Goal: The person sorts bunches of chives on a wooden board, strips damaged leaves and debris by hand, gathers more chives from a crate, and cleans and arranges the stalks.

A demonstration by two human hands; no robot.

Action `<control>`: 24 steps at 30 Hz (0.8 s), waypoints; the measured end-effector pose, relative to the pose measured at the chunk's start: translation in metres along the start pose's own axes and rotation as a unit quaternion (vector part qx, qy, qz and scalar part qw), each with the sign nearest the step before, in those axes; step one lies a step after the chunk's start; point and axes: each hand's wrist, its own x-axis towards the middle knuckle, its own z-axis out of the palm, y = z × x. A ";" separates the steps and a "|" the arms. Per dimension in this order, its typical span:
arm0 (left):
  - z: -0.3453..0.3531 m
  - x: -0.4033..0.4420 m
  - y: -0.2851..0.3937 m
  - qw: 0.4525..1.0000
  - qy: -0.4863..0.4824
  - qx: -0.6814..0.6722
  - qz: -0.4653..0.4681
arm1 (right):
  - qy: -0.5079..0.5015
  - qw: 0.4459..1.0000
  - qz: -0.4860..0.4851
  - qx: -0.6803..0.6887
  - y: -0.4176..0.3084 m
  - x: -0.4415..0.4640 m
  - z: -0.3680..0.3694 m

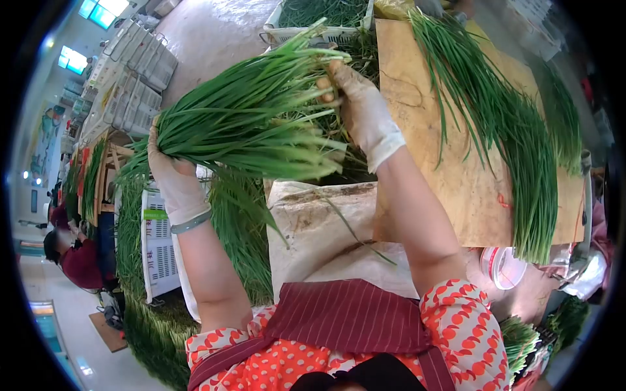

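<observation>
A large bunch of long green leafy stalks (pixel 241 111) is held up in front of the body, its pale ends fanned out to the right. My left hand (pixel 173 173), in a whitish glove, is wrapped round the leafy end of the bunch. At the pale ends, my right hand (pixel 355 98) wears a similar glove with bare fingertips; its fingers are bent together beside the stalk ends, and what they pinch is too small to make out. Below the bunch, a white cloth (pixel 326 221) with brown stains lies across the lap.
A wooden board (pixel 417 130) on the right carries a long pile of green stalks (pixel 515 143). White crates (pixel 130 78) are stacked at the upper left, and another crate (pixel 319 34) of greens stands at the top. A co-worker (pixel 81 260) is at the far left. A round tub (pixel 505 267) sits below the board.
</observation>
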 end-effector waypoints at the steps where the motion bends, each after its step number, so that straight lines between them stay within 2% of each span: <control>1: -0.004 0.006 0.000 0.999 -0.001 -0.039 -0.012 | -0.026 0.999 0.027 0.021 -0.002 -0.007 0.000; 4: -0.006 0.003 -0.004 0.998 -0.018 -0.058 0.007 | -0.045 0.997 0.058 0.021 -0.008 -0.015 0.002; 6: -0.010 0.006 -0.004 0.997 -0.018 -0.075 0.005 | -0.115 0.990 0.062 -0.056 -0.017 -0.020 -0.001; 7: -0.012 0.007 -0.003 0.995 -0.020 -0.093 0.004 | -0.131 0.981 0.029 -0.143 -0.019 -0.023 0.000; 8: -0.013 0.007 -0.003 0.995 -0.019 -0.093 0.005 | -0.132 0.980 0.029 -0.143 -0.022 -0.027 0.001; 11: -0.013 0.000 0.001 0.998 0.007 -0.054 0.021 | -0.162 0.949 -0.104 -0.248 -0.039 -0.031 -0.011; 12: -0.021 0.004 0.004 0.998 0.008 -0.064 0.019 | -0.083 0.969 -0.106 -0.208 -0.047 -0.032 -0.017; 13: -0.028 0.008 0.007 0.997 0.010 -0.076 0.018 | -0.114 0.975 -0.187 -0.047 -0.043 -0.024 -0.036; 15: -0.039 0.012 0.016 0.995 0.011 -0.100 0.008 | -0.096 0.979 -0.160 0.086 -0.047 -0.005 -0.077; 17: -0.048 0.014 0.021 0.992 0.012 -0.126 -0.003 | 0.017 0.981 -0.180 0.067 -0.046 0.004 -0.075; 18: -0.052 0.014 0.022 0.991 -0.009 -0.137 -0.005 | 0.028 0.974 -0.106 -0.197 -0.044 0.007 -0.068; 19: -0.052 0.014 0.023 0.988 -0.032 -0.149 -0.007 | 0.038 0.894 -0.027 -0.446 -0.043 0.010 -0.058; 20: -0.051 0.013 0.024 0.988 -0.034 -0.150 -0.006 | 0.037 0.893 -0.030 -0.447 -0.043 0.013 -0.046; 22: -0.046 0.005 0.024 0.987 -0.038 -0.155 -0.016 | -0.078 0.923 -0.029 -0.377 -0.042 0.018 -0.010; 24: -0.030 -0.013 0.024 0.993 -0.012 -0.120 0.003 | -0.109 0.958 0.055 -0.260 -0.024 0.038 0.012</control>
